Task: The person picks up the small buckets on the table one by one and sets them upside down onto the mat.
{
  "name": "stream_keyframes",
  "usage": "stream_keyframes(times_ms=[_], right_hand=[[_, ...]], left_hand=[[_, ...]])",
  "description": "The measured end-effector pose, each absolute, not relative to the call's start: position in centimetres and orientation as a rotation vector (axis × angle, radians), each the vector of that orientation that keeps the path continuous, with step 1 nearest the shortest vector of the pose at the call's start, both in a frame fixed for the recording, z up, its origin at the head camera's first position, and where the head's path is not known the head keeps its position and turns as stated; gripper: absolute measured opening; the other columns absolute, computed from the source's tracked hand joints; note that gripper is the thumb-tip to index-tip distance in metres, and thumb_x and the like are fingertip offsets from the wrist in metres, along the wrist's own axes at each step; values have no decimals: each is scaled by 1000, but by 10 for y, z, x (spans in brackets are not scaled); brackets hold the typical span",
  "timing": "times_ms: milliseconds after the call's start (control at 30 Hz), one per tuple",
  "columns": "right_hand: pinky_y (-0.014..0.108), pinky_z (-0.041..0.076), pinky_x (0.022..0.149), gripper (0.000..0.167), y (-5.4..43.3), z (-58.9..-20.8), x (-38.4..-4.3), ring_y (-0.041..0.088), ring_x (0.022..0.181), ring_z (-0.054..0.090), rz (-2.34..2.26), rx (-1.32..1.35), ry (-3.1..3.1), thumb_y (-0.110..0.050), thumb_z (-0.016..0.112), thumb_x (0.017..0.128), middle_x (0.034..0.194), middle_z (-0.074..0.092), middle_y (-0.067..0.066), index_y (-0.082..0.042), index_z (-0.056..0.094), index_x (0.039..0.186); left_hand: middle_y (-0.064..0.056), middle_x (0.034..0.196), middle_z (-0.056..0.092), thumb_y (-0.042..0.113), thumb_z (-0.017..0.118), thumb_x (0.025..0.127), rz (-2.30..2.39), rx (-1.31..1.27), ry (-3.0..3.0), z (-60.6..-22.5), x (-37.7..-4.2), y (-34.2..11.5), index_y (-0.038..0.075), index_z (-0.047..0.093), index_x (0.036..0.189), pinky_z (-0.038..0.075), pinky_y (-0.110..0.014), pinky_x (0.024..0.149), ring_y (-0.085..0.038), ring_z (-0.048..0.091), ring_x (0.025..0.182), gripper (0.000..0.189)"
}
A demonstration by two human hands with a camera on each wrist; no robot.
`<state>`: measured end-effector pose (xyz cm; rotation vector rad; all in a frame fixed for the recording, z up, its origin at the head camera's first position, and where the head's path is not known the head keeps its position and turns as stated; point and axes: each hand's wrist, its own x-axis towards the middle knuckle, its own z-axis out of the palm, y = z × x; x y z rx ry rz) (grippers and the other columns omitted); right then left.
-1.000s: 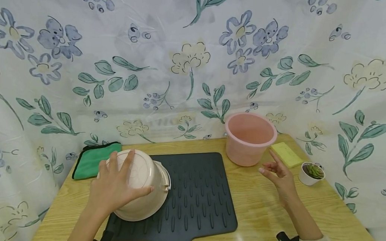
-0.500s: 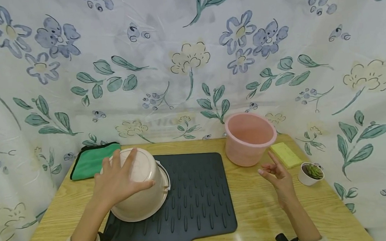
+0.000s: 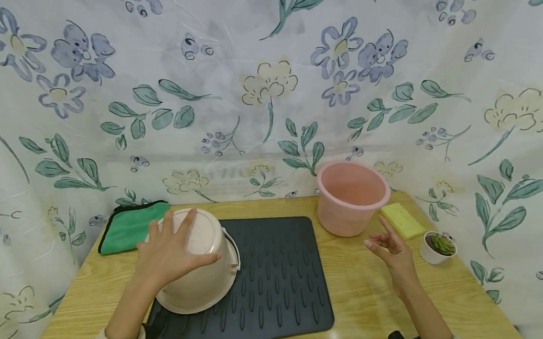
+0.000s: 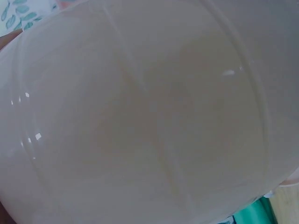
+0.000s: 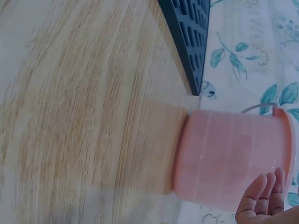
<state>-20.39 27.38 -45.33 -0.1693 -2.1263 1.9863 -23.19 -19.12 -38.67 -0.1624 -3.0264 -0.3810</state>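
Observation:
A cream bucket (image 3: 199,282) sits upside down on the left part of a dark ribbed drying mat (image 3: 280,295). Its pale handle shows along the right side, low near the rim. My left hand (image 3: 168,253) spans the bucket's raised base, fingers spread over the far edge and thumb on the near wall, gripping it. In the left wrist view the bucket's wall (image 4: 149,116) fills nearly everything. My right hand (image 3: 396,260) holds nothing, its fingers loosely bent, in front of a pink bucket (image 3: 346,219) that stands upright.
A green cloth (image 3: 126,229) with dark edging lies behind the cream bucket at the left. On the right, a yellow cloth (image 3: 404,220) and a small potted succulent (image 3: 437,247) sit beside the pink bucket on the wooden table (image 3: 362,310). A floral curtain (image 3: 228,88) hangs behind.
My left hand and forearm have shifted slightly to the right, and the cream bucket's base has shifted slightly with them. My right hand stays in place.

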Motion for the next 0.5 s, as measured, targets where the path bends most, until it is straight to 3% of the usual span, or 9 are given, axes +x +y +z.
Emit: stream_keyframes(times_ms=[500], right_hand=[[14,48,87,68,274,-455,-206,3,97,57,1978,-199,-2146,-13,68,95,101,65,-13,-25,38,154]], left_hand=[[-32,157,16,92,56,64,-394,-172,-3038,-387,-238,-192,20,25,159,30,-83,80,-61,21,134,123]])
